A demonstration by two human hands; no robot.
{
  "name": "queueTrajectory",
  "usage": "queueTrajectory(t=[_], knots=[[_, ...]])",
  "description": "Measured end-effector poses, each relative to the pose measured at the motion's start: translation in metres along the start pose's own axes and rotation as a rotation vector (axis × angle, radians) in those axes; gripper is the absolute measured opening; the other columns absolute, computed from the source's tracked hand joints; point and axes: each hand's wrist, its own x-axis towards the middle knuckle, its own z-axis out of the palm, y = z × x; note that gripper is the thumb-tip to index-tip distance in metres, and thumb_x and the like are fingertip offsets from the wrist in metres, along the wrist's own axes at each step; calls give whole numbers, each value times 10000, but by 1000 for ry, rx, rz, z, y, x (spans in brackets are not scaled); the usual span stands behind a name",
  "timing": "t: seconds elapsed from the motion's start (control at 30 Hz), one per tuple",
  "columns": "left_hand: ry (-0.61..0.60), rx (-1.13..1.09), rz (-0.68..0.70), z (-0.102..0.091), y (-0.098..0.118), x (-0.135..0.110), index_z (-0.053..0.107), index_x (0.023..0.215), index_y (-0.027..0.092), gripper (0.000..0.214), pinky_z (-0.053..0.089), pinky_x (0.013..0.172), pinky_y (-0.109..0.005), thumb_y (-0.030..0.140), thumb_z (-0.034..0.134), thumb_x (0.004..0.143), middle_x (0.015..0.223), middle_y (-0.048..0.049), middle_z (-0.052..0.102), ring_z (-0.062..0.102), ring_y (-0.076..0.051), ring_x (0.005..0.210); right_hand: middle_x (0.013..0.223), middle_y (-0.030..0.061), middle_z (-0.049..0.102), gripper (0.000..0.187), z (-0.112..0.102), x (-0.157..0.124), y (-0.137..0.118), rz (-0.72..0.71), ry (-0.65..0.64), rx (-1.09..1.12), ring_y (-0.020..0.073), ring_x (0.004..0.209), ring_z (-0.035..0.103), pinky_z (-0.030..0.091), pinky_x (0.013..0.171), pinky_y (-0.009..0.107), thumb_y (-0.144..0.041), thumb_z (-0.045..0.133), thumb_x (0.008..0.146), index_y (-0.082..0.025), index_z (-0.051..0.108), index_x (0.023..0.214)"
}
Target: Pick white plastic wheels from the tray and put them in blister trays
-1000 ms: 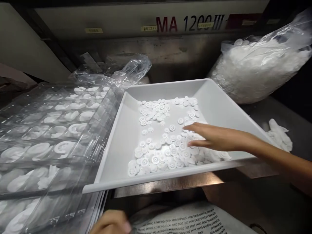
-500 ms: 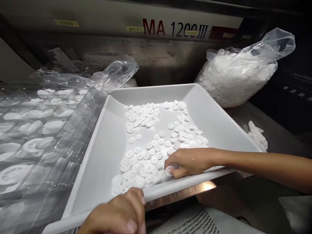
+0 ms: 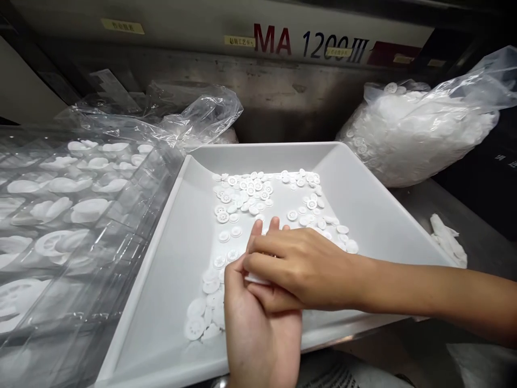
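white piece [image 3: 257, 279], mostly hidden, pinched in curled fingers of right hand [image 3: 301, 267], over the tray [image 3: 375, 221]. left hand [image 3: 262, 323] came off the near rim, now palm-up underneath; its grip: can't tell. reads as hand-to-hand transfer. loose discs [image 3: 222, 216] below.

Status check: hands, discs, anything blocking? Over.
Left hand palm up over tray. Right hand across it, holding white piece. Loose discs in tray, partly hidden by both hands.
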Motion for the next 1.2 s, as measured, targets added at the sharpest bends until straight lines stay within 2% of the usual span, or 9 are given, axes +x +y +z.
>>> queueTrajectory(t=[0.1, 0.27, 0.4, 0.57, 0.7, 0.8, 0.9, 1.03, 1.2], knots=[[26, -52, -29, -2, -3, 5, 654, 905, 201, 262, 570, 720, -199, 196, 394, 878, 802, -13, 656, 656, -96, 743, 838, 79, 594, 356, 13, -3, 6, 6, 108, 2, 171, 725, 493, 353, 609, 306, -303, 358, 962, -123, 610, 786], [47, -85, -104, -3, -1, 8, 596, 733, 190, 277, 586, 721, -271, 233, 371, 889, 582, 18, 531, 597, -94, 567, 1064, 102, 575, 378, 12, -11, 17, 100, 132, 154, 200, 892, 512, 374, 748, 353, -418, 378, 983, -106, 586, 1028], [30, -58, -44, -2, 3, 7, 638, 977, 207, 274, 587, 714, -264, 218, 385, 874, 757, -15, 639, 648, -117, 668, 1179, 108, 539, 351, 2, -15, 20, 138, 92, 312, 222, 1000, 486, 386, 871, 405, -393, 436, 975, -117, 530, 1170], [81, -91, -16, -2, 3, 7, 625, 1122, 206, 328, 598, 730, -268, 231, 432, 857, 949, -64, 700, 696, -156, 816, 1102, 107, 557, 219, -14, -15, 19, 149, 149, 536, 186, 1023, 520, 462, 882, 339, -49, 417, 900, -122, 535, 1069], [26, -106, -51, -4, 2, 6, 648, 1104, 202, 319, 600, 793, -311, 280, 481, 845, 1050, -84, 703, 693, -206, 956, 1104, 54, 594, 311, -26, -17, 13, 358, 175, 762, 163, 957, 593, 532, 799, 299, 31, 437, 847, -185, 539, 1047], [-4, -114, -88, -5, 2, 5, 655, 1088, 208, 300, 595, 826, -359, 267, 486, 847, 1033, -72, 711, 697, -216, 949, 1094, 35, 631, 223, -30, -17, 9, 492, 153, 867, 164, 927, 627, 563, 741, 282, -53, 507, 902, -199, 569, 1058], [-35, -100, -119, -6, 2, 4, 658, 1078, 212, 288, 600, 803, -361, 266, 493, 849, 1008, -65, 716, 699, -219, 935, 967, 6, 669, 111, -30, -15, 8, 535, 156, 836, 131, 828, 641, 557, 665, 223, -154, 587, 913, -189, 626, 1011], [-71, -74, -151, -4, 1, 2, 662, 1078, 205, 305, 604, 756, -317, 248, 463, 851, 995, -68, 719, 705, -204, 910, 861, -19, 675, 74, -24, -14, 10, 519, 150, 615, 85, 696, 607, 503, 579, 176, -183, 614, 904, -191, 684, 925], [-47, -122, -177, -3, 2, 1, 644, 1126, 207, 360, 604, 755, -322, 253, 460, 820, 1048, -88, 713, 701, -223, 943, 1141, 50, 600, 147, -29, -18, 18, 408, 121, 417, 151, 890, 605, 540, 719, 252, -273, 586, 930, -194, 657, 1032]])
